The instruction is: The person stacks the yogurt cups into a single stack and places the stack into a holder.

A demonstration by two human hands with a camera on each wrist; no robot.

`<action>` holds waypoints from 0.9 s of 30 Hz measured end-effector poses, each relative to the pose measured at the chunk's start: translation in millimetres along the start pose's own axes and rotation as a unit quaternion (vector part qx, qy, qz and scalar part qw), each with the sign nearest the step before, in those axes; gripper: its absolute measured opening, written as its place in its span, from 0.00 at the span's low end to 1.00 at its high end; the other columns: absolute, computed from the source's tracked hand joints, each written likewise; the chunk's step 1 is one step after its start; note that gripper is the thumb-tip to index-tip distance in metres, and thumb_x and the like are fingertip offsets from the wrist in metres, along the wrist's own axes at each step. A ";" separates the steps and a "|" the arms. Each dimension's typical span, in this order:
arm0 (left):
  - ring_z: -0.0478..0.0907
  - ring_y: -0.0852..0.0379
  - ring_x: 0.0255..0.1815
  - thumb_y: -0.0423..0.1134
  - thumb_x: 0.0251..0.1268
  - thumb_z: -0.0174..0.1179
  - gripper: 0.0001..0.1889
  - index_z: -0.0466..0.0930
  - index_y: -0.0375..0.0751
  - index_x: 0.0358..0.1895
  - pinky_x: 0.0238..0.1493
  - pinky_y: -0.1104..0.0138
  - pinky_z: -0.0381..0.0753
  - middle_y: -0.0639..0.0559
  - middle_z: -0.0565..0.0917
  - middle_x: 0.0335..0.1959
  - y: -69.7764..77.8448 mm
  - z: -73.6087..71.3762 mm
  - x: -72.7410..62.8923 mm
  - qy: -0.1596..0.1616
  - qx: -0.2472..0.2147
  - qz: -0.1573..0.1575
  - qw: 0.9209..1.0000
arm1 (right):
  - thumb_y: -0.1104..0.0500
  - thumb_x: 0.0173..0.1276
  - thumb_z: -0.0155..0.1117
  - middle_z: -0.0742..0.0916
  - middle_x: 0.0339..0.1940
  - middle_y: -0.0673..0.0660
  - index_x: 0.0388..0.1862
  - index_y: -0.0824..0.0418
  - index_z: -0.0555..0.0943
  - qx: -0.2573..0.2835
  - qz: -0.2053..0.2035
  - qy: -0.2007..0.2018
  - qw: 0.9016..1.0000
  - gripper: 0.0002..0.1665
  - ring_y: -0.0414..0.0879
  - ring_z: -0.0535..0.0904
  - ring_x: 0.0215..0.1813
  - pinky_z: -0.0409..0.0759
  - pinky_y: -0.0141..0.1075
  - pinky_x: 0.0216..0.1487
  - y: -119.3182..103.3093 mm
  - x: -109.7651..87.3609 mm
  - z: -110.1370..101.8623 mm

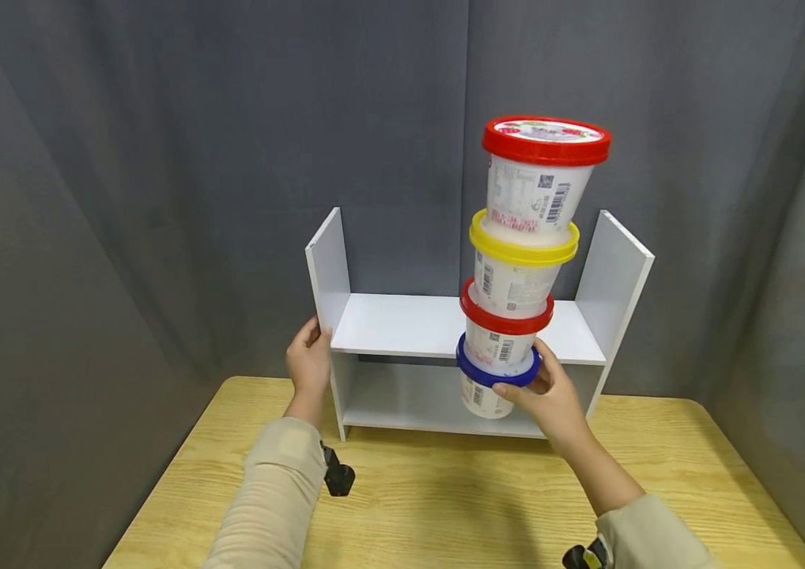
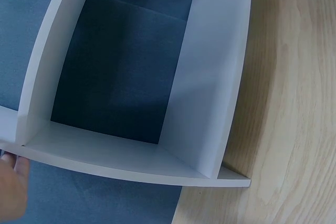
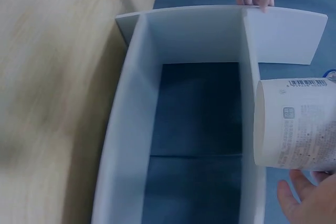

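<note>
My right hand [image 1: 552, 399] holds the lowest of a stack of white plastic tubs, its thumb and fingers around the blue-lidded tub [image 1: 484, 397] near the rim. On it stand a red-lidded tub [image 1: 500, 348], a yellow-lidded tub [image 1: 515, 289] and, on top, a larger red-lidded tub [image 1: 538, 194]. The column leans slightly to the right, in front of the white shelf [image 1: 402, 325]. At the left side panel [image 1: 331, 265], my left hand [image 1: 308, 363] grips the edge near the upper board. The right wrist view shows a printed tub wall [image 3: 299, 124] above my fingers.
The two-level shelf stands on a wood-grain table [image 1: 431, 498], its right side panel [image 1: 616, 276] rising behind the stack. Grey curtains [image 1: 232, 158] hang behind and at both sides. The lower board [image 1: 402, 399] lies just above the tabletop.
</note>
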State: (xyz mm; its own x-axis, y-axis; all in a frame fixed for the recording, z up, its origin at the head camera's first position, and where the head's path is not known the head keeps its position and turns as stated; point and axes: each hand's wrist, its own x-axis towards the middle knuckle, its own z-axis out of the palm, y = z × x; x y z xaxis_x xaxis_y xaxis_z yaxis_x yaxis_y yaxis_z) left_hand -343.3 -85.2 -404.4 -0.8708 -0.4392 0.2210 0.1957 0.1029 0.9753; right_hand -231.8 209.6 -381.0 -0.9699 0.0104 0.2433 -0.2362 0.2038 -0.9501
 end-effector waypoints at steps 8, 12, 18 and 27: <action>0.71 0.52 0.49 0.34 0.57 0.54 0.18 0.73 0.37 0.52 0.48 0.64 0.70 0.43 0.75 0.48 -2.0 2.6 2.9 0.005 -0.005 -0.004 1.000 | 0.55 0.48 0.69 0.67 0.60 0.60 0.68 0.50 0.47 0.014 0.009 -0.002 1.000 0.53 0.55 0.65 0.57 0.64 0.48 0.54 -20.0 22.0 0.9; 0.71 0.51 0.49 0.34 0.57 0.55 0.18 0.73 0.37 0.52 0.48 0.64 0.70 0.42 0.76 0.48 -2.0 3.8 3.7 0.008 -0.006 -0.002 1.000 | 0.55 0.49 0.68 0.65 0.62 0.60 0.68 0.50 0.47 0.021 0.013 -0.005 1.000 0.53 0.55 0.63 0.58 0.64 0.48 0.55 -26.4 31.9 2.5; 0.71 0.51 0.50 0.33 0.57 0.55 0.18 0.73 0.37 0.52 0.48 0.64 0.70 0.42 0.75 0.49 -0.8 3.8 3.8 0.006 -0.009 -0.002 1.000 | 0.58 0.51 0.67 0.64 0.63 0.60 0.68 0.52 0.46 0.053 0.011 -0.015 0.998 0.52 0.55 0.62 0.60 0.63 0.47 0.55 -30.8 44.4 7.2; 0.70 0.52 0.51 0.35 0.58 0.55 0.18 0.72 0.38 0.53 0.49 0.65 0.70 0.44 0.75 0.50 1.5 -5.6 0.3 0.001 0.001 -0.008 1.000 | 0.57 0.51 0.67 0.63 0.63 0.60 0.68 0.53 0.46 0.047 0.009 0.000 0.999 0.52 0.55 0.60 0.61 0.62 0.48 0.56 -27.6 56.6 14.0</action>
State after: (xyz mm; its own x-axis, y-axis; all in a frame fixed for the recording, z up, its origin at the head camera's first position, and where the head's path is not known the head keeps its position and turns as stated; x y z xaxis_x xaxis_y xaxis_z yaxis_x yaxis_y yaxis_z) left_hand -340.7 -90.2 -402.8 -0.8730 -0.4424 0.2052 0.1807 0.0973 0.9787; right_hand -281.1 190.9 -343.8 -0.9739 0.0141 0.2265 -0.2236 0.1105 -0.9684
